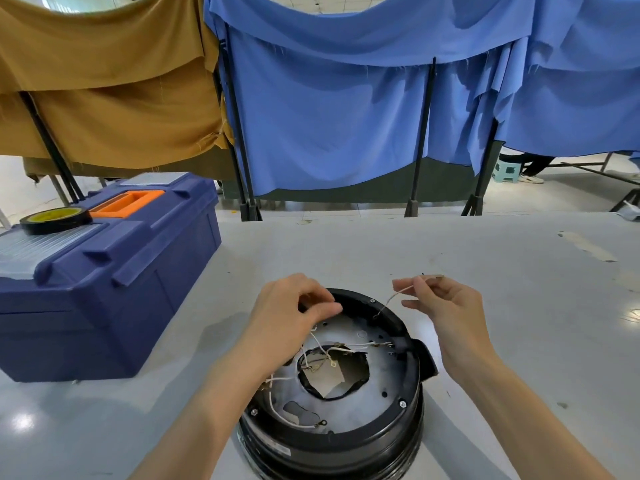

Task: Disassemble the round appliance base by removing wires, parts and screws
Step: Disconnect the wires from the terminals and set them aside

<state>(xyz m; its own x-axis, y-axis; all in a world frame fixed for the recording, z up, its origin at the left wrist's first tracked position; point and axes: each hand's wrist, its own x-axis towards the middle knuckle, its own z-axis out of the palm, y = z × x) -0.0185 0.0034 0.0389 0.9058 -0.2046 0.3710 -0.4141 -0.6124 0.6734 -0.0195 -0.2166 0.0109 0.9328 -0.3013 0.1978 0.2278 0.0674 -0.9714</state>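
Head view: our right hand [446, 306] pinches a wire [394, 295] to free it; left hand [291, 313] steadies the base [346, 441] beneath, grip unclear.

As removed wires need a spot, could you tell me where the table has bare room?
Bare table lies right of the round appliance base, and in the strip beyond it toward the far edge. Left is crowded: the blue toolbox leaves a narrow gap, crossed by the left forearm.

Blue curtain [329, 116], tan curtain [104, 81] behind grey table [485, 271]; floor [554, 199] possibly tiled.
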